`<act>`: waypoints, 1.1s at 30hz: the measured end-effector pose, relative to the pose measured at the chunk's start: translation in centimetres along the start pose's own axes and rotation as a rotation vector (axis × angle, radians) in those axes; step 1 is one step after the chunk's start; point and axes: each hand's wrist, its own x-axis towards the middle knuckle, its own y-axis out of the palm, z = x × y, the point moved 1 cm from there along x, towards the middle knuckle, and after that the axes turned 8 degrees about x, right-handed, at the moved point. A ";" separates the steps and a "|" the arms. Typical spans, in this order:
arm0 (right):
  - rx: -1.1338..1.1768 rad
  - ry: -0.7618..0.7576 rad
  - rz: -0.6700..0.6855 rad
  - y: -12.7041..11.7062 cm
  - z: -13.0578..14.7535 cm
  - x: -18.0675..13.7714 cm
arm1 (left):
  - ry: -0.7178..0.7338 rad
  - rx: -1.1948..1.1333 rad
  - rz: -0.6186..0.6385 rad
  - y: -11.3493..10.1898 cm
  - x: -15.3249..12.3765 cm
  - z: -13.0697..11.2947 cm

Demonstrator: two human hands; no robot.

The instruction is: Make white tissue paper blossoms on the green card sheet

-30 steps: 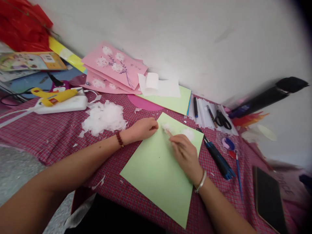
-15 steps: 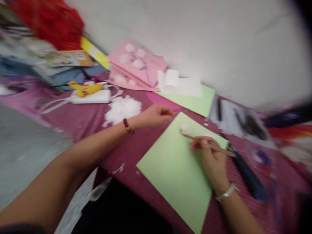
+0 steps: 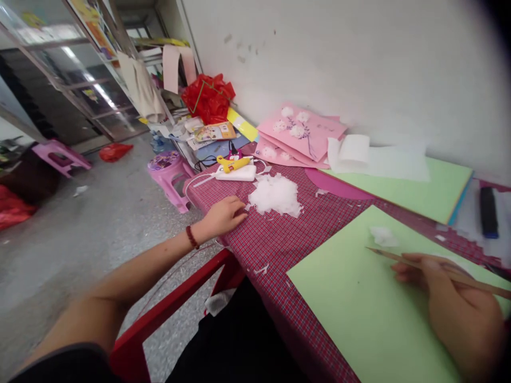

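Pointed stick (image 3: 387, 255) in right hand (image 3: 455, 303), over green paper (image 3: 347, 303).

Far left, a pink stool (image 3: 56, 149) stands on the grey floor (image 3: 99, 229) near a red bag (image 3: 115, 152). To its right is a patterned stool (image 3: 164, 161); farther right, a yellow glue gun (image 3: 235, 165) lies on a white power strip (image 3: 241, 175).

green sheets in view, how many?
2 visible: one green sheet in front, beneath the right hand; another farther back toward the wall, partly under white paper. More may be hidden beneath it.
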 end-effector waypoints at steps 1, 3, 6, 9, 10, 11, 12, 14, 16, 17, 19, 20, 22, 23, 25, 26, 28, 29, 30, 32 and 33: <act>-0.003 0.024 0.018 0.0 0.3 0.1 | 0.000 0.051 -0.012 0.5 0.1 -0.4; -0.009 0.065 0.045 -0.1 0.9 0.2 | -0.026 0.108 -0.017 0.9 0.6 -0.8; -0.017 0.075 0.049 -0.1 1.3 0.2 | -0.090 0.048 -0.023 0.8 1.8 -0.4; -0.026 0.083 0.051 -0.1 1.0 0.3 | -0.236 -0.238 -0.015 0.2 2.4 0.9; -0.026 0.090 0.048 -0.1 0.8 0.4 | -0.299 -0.361 0.006 -0.1 2.4 1.3; -0.024 0.094 0.040 -0.1 0.7 0.4 | -0.359 -0.484 0.034 -0.4 2.3 1.5; -0.021 0.100 0.038 -0.1 0.7 0.4 | -0.408 -0.597 0.065 -0.8 2.2 1.6; -0.009 0.112 0.040 0.0 0.8 0.3 | -0.437 -0.766 0.125 -1.6 2.0 1.0; 0.032 0.116 0.028 0.2 1.3 0.0 | -0.370 -0.834 0.183 -2.4 2.4 -0.4; 0.072 0.111 0.003 0.3 1.6 -0.2 | -0.308 -0.829 0.213 -2.8 2.9 -1.4; 0.197 0.052 -0.080 0.4 1.9 -0.4 | -0.204 -0.768 0.264 -3.3 4.5 -3.6; 0.247 0.037 -0.098 0.5 1.9 -0.4 | -0.158 -0.747 0.277 -3.5 5.7 -4.9; 0.259 0.006 -0.096 0.6 1.7 -0.3 | -0.053 -0.735 0.302 -3.5 8.3 -7.7; 0.242 -0.002 -0.085 0.6 1.6 -0.2 | 0.000 -0.743 0.308 -3.4 9.7 -9.2; 0.181 -0.010 -0.053 0.6 1.6 -0.1 | 0.092 -0.766 0.317 -2.7 12.3 -12.3; 0.150 -0.009 -0.036 0.6 1.6 -0.1 | 0.131 -0.782 0.318 -2.2 13.6 -13.7; 0.098 -0.006 -0.009 0.7 1.7 0.1 | 0.199 -0.823 0.324 -1.0 15.9 -16.2; 0.080 -0.004 0.000 0.8 1.6 0.2 | 0.225 -0.850 0.330 -0.2 16.9 -17.2; 0.066 -0.004 0.007 0.8 1.6 0.4 | 0.245 -0.880 0.337 0.5 17.7 -18.1; 0.035 0.002 0.020 0.9 1.5 0.7 | 0.258 -0.940 0.353 1.9 19.0 -19.3; 0.019 0.004 0.023 0.9 1.4 0.9 | 0.253 -0.971 0.358 2.6 19.4 -19.7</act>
